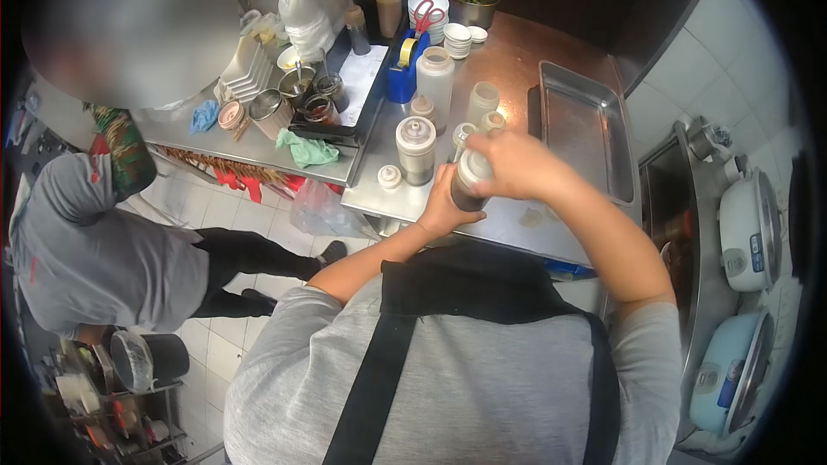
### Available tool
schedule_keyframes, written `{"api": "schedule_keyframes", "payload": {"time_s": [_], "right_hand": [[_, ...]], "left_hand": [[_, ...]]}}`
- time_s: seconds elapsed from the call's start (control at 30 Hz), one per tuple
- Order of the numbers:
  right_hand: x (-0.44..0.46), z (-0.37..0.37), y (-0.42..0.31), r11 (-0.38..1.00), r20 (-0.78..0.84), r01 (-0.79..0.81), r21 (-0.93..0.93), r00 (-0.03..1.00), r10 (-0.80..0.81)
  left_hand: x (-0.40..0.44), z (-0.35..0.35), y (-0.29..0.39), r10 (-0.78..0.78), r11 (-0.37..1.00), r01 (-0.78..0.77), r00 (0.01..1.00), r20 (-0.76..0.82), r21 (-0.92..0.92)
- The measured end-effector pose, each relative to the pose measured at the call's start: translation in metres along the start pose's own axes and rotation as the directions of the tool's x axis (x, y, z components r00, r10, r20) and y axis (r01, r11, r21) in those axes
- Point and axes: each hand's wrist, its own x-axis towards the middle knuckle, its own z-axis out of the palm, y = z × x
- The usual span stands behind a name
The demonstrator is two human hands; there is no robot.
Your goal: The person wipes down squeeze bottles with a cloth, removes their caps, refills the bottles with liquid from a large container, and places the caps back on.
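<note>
Near the front edge of the steel counter (551, 237), my left hand (444, 209) is wrapped round the lower part of a squeeze bottle (471, 182) with dark contents. My right hand (508, 164) grips the same bottle at its pale cap, from above and the right. Left of my hands stands a capped bottle (417, 153) with grey contents, and beside it a loose white cap (389, 176). Behind them are a tall uncapped bottle (435, 77), a smaller capped bottle (423, 110) and an open translucent bottle (483, 102). Another nozzle cap (464, 133) shows just behind my hands.
A metal tray (594, 142) lies at the right. Behind the bottles stand a blue tape dispenser (403, 73), red scissors (426, 15) and white cups (457, 39). A co-worker (112, 241) stands at the left. Rice cookers (745, 228) are at the far right.
</note>
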Motion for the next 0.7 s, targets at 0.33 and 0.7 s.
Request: {"api": "schedule_keyframes", "payload": {"time_s": [0.33, 0.7], "right_hand": [[0.008, 0.034, 0.015, 0.998, 0.105, -0.026, -0.063, 0.994, 0.032], [0.006, 0.036, 0.027, 0.997, 0.093, 0.069, -0.033, 0.993, -0.066]], "left_hand": [[-0.005, 0.025, -0.020, -0.052, 0.998, 0.051, 0.997, -0.051, -0.030], [-0.003, 0.036, -0.020, -0.091, 0.987, 0.110, 0.984, -0.150, 0.120]]}}
